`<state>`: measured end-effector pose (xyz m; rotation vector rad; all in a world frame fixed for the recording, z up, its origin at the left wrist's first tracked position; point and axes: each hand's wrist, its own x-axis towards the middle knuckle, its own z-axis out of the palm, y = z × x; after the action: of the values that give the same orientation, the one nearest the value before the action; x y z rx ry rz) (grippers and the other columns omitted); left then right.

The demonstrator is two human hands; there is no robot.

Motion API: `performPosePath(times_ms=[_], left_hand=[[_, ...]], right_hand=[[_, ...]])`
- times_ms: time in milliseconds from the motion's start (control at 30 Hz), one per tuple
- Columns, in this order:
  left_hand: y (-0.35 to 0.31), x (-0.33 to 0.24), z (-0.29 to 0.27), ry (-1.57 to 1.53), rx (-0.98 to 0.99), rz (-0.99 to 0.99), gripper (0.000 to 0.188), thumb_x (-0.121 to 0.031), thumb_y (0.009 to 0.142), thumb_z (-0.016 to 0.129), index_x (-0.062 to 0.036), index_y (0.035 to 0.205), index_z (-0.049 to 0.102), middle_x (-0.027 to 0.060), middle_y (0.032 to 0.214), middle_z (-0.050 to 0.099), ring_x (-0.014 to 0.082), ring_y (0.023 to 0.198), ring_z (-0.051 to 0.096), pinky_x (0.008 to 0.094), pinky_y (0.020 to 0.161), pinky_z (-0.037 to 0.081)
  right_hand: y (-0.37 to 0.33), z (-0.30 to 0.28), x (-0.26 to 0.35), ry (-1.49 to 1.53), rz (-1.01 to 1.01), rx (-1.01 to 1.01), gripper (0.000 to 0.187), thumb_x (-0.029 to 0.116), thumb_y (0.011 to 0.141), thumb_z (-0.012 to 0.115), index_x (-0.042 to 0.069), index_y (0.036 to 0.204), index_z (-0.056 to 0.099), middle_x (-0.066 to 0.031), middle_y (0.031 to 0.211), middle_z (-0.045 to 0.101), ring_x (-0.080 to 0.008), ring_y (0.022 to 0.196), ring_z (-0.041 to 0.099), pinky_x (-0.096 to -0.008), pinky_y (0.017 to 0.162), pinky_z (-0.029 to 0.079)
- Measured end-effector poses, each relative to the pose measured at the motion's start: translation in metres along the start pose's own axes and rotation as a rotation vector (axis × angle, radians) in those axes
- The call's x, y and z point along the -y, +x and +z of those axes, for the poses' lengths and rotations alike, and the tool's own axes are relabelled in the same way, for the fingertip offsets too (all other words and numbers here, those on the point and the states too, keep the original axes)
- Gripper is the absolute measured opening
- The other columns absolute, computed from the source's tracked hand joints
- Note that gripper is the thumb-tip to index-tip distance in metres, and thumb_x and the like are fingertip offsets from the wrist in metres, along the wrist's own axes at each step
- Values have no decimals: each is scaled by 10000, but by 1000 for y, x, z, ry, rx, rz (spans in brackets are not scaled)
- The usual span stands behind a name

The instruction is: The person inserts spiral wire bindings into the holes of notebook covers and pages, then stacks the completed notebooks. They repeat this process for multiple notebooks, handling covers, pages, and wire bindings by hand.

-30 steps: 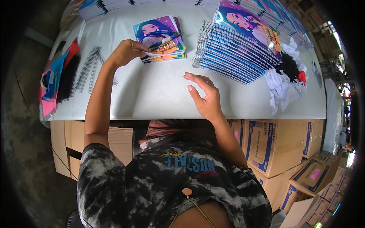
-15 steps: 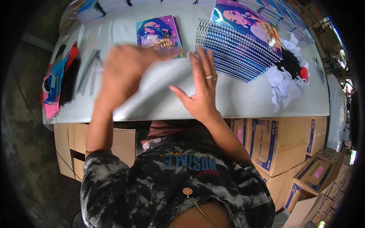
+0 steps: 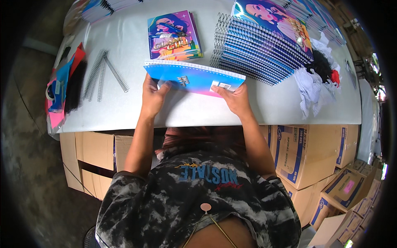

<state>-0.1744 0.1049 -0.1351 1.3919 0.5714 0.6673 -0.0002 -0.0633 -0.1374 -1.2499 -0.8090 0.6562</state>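
Observation:
I hold an unbound notebook [image 3: 190, 79] tilted up over the near part of the table, its blue-to-pink cover facing me. A row of punched holes runs along its far edge, where white page edges show. My left hand [image 3: 154, 94] grips its left end, thumb on the cover. My right hand [image 3: 235, 98] grips the right end, thumb beside a white label. Just beyond lies a small stack of notebooks [image 3: 165, 45] with illustrated covers, and a dark blue tool I cannot make out rests on top. Loose spiral binding coils [image 3: 99, 76] lie to the left.
A tall stack of spiral-bound notebooks [image 3: 260, 49] stands at right, beside crumpled striped cloth [image 3: 308, 89] and a black and red bundle [image 3: 322, 66]. Tape [image 3: 53, 93], coloured sheets and black coils [image 3: 77, 89] lie at the left edge. Cardboard boxes [image 3: 308, 155] sit below the table.
Both hands were empty-looking over the table, the left blurred by motion and the right with fingers spread. Now they hold the notebook between them, and one coil at left lies farther out at an angle.

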Motion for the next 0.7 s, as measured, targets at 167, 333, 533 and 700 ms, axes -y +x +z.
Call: performPosePath(times_ms=[167,333,533,700], left_hand=[[-12,23,15,-22,1,36,411,85,768,528,3,1165,458,66,1139,514,150,1055,475,301,922,364],[39,-4,-59,1455,-238,207,309,-149,795,583,-32,1074,520,132,1085,534,298,1036,521,401,826,437],[95,-12,-158,1489,-602,-263,324,-271,842,511,5,1003,562,147,879,607,267,777,588,400,680,475],[82,-29,-145,327,-449,-148,297,-204,877,366,6,937,567,53,720,553,99,572,462,237,532,398]], right_hand=[[1,-15,19,-28,-98,32,211,27,773,680,-19,969,616,-80,882,663,-86,764,587,-228,687,476],[-10,-16,12,-132,-174,51,283,8,778,661,-30,1050,594,-90,889,658,-108,766,593,-233,702,475],[-8,-3,23,-15,-247,58,241,-19,803,620,-40,1043,613,-111,961,657,-126,845,604,-245,772,477],[-6,-9,22,-30,-270,124,274,-18,808,614,-42,1079,591,-138,1046,636,-136,916,600,-254,826,467]])
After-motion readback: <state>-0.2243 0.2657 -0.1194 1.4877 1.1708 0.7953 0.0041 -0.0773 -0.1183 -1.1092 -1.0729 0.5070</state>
